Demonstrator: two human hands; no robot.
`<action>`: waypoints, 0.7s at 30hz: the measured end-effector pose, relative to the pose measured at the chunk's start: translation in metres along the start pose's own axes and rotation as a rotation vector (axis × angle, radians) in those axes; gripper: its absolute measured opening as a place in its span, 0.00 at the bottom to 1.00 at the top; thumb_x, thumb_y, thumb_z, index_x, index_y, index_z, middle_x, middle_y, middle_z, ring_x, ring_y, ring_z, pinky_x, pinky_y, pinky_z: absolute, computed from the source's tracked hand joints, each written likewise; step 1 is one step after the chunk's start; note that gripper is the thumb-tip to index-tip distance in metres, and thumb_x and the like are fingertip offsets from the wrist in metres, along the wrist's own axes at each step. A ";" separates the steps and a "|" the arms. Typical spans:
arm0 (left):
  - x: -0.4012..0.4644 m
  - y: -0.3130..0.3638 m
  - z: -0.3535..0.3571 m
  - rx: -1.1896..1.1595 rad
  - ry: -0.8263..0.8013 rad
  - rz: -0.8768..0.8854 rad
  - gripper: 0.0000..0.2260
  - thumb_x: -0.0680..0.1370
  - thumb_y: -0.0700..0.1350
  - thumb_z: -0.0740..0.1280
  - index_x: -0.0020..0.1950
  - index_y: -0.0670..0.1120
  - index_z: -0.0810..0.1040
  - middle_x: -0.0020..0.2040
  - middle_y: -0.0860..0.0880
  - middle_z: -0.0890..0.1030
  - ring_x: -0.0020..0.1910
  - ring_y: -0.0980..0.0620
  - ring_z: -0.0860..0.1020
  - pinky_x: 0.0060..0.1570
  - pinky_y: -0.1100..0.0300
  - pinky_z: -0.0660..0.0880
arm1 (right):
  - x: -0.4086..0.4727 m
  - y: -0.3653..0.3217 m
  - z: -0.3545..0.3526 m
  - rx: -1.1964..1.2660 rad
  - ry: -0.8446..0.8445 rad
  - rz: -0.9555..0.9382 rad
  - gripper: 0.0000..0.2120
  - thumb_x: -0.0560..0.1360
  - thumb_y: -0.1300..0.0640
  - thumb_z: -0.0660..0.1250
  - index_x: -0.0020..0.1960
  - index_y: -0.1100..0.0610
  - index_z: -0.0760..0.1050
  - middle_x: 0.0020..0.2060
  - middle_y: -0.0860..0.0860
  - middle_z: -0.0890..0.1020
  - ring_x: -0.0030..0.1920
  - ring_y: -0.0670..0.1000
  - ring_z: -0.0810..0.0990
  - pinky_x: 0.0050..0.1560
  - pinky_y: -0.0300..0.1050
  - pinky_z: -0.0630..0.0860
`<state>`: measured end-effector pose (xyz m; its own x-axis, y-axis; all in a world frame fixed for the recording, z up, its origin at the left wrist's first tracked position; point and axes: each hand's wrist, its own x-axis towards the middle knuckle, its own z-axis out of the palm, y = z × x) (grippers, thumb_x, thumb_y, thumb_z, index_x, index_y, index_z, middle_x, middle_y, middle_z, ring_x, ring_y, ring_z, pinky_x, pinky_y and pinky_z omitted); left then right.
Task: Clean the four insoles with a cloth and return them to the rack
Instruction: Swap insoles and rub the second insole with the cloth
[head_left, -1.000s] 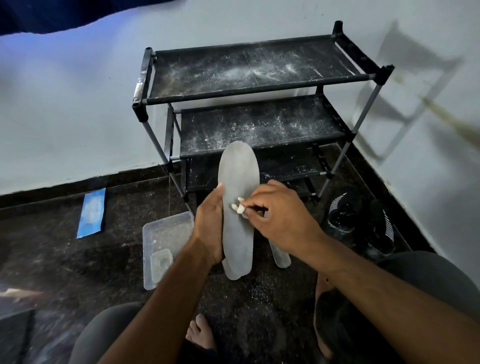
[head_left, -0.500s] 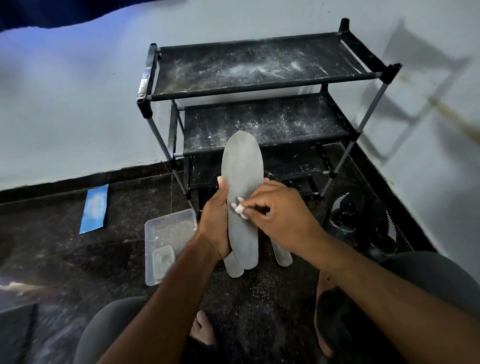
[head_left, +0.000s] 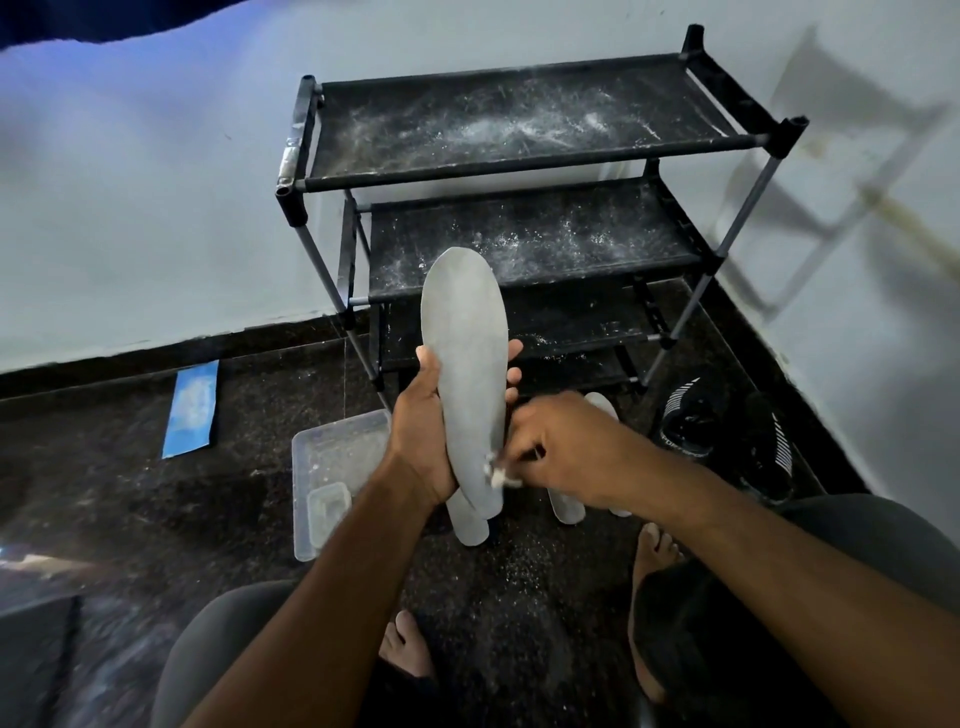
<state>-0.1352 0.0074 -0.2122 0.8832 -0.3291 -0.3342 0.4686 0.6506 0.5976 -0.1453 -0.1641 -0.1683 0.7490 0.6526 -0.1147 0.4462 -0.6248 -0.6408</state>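
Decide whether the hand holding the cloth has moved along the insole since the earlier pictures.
Yes. The right hand with the cloth has slid from mid-insole down toward the heel of the insole.

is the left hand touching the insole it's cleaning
Touching. The head view shows the left hand wrapped around the insole, thumb on its left edge, fingertips showing past its right edge.

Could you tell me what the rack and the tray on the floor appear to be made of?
Rack: grey poles that look like metal, black joints likely plastic, matte black shelves, possibly fabric, dusted white. Tray: probably clear plastic; the floor shows through it.
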 end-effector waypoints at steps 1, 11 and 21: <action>0.000 0.000 -0.001 -0.007 0.005 0.008 0.39 0.83 0.69 0.49 0.77 0.39 0.70 0.59 0.43 0.79 0.52 0.50 0.78 0.56 0.55 0.77 | -0.003 -0.001 0.001 0.030 -0.117 0.016 0.06 0.73 0.53 0.74 0.48 0.53 0.85 0.39 0.41 0.81 0.40 0.42 0.79 0.45 0.38 0.76; -0.004 -0.004 0.006 0.106 0.071 0.044 0.34 0.85 0.65 0.46 0.74 0.42 0.75 0.71 0.41 0.77 0.64 0.44 0.80 0.61 0.47 0.79 | 0.009 0.010 0.002 0.000 0.275 0.030 0.06 0.73 0.57 0.74 0.49 0.54 0.85 0.46 0.46 0.83 0.46 0.46 0.80 0.51 0.50 0.79; -0.007 -0.009 0.010 0.184 0.182 -0.021 0.31 0.84 0.64 0.52 0.71 0.41 0.76 0.57 0.39 0.85 0.48 0.44 0.85 0.47 0.52 0.83 | 0.009 0.016 -0.014 -0.176 0.596 0.000 0.07 0.75 0.61 0.71 0.51 0.56 0.84 0.44 0.49 0.81 0.46 0.48 0.74 0.47 0.48 0.76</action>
<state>-0.1449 -0.0025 -0.2081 0.8628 -0.2019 -0.4636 0.4973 0.5041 0.7061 -0.1241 -0.1739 -0.1687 0.8709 0.3332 0.3613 0.4826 -0.7190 -0.5001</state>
